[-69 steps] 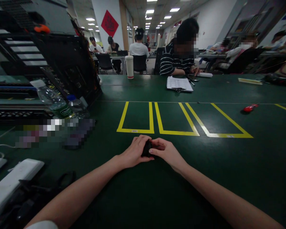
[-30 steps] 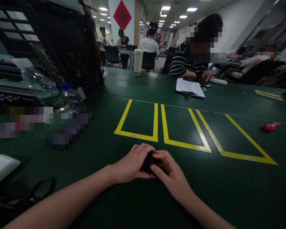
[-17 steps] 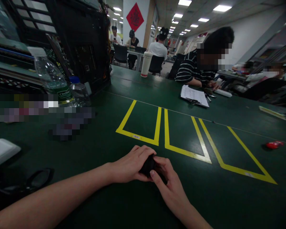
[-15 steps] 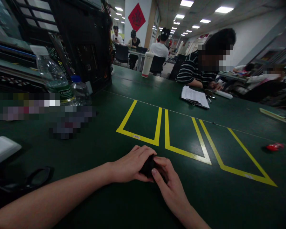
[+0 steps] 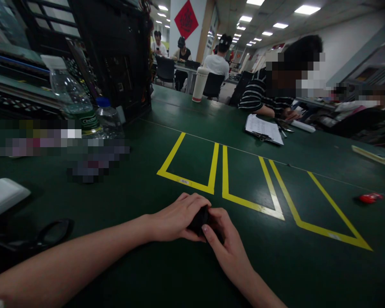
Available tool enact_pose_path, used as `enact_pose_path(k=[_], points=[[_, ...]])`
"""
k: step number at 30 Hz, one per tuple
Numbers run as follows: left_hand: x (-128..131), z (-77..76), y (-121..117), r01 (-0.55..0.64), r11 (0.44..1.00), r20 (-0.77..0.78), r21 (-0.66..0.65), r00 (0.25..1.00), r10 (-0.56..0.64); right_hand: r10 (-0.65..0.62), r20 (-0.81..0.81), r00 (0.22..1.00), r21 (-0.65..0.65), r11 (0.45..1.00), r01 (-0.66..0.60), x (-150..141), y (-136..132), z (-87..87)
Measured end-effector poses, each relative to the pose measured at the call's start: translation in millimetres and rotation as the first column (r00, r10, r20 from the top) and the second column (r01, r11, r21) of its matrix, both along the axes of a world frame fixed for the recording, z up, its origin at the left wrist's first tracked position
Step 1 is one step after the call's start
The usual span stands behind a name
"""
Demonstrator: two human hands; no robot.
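Note:
Both hands meet around a small, dark, rounded object (image 5: 199, 220) low in the middle of the head view; its kind is too dark to make out. My left hand (image 5: 179, 217) wraps over it from the left and above, fingers curled around the far side. From the right, my right hand (image 5: 226, 236) grips it between thumb and bent fingers. The fingers cover most of the object. Just beyond the hands, yellow tape (image 5: 197, 185) marks several open-sided outlines on the dark green table (image 5: 141, 273).
Bottles (image 5: 71, 92) and a black computer case (image 5: 122, 64) stand at the left. A white box (image 5: 6, 196) lies nearer. Across the table are a white cup (image 5: 199, 84), a clipboard with paper (image 5: 263, 128) and a person in a striped shirt (image 5: 255, 96). A red object (image 5: 370, 198) lies far right.
The view has shifted slightly. Both hands keep hold of the dark object in nearly the same place, and the fingers have barely moved.

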State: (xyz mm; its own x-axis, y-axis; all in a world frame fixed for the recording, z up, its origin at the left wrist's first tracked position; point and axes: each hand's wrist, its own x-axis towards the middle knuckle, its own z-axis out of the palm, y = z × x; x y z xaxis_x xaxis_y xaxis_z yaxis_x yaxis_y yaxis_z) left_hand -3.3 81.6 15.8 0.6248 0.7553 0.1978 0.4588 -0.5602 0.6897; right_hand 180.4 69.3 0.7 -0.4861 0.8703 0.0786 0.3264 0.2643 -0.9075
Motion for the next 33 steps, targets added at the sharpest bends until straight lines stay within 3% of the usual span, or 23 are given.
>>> enact_pose_path(k=[6,13,23,33], points=[[0.8,0.1,-0.8,0.0,1.0,0.021,-0.016,1.0,0.001,-0.008,-0.051,0.999,0.028,1.0,0.01,-0.2,0.9,-2.8],[1.2,1.6,-0.6,-0.005,0.999,0.047,-0.049,0.999,0.007,-0.01,-0.042,0.999,-0.066,0.998,0.007,-1.0,0.8,1.2],[1.4,0.3,-0.6,0.0,0.999,0.047,-0.035,0.999,0.002,0.008,-0.07,0.997,0.015,1.0,-0.007,0.6,0.7,-3.4],[1.1,1.8,-0.9,-0.008,1.0,0.027,-0.023,1.0,0.009,0.0,-0.103,0.995,-0.073,0.997,-0.007,0.3,0.0,-1.4]])
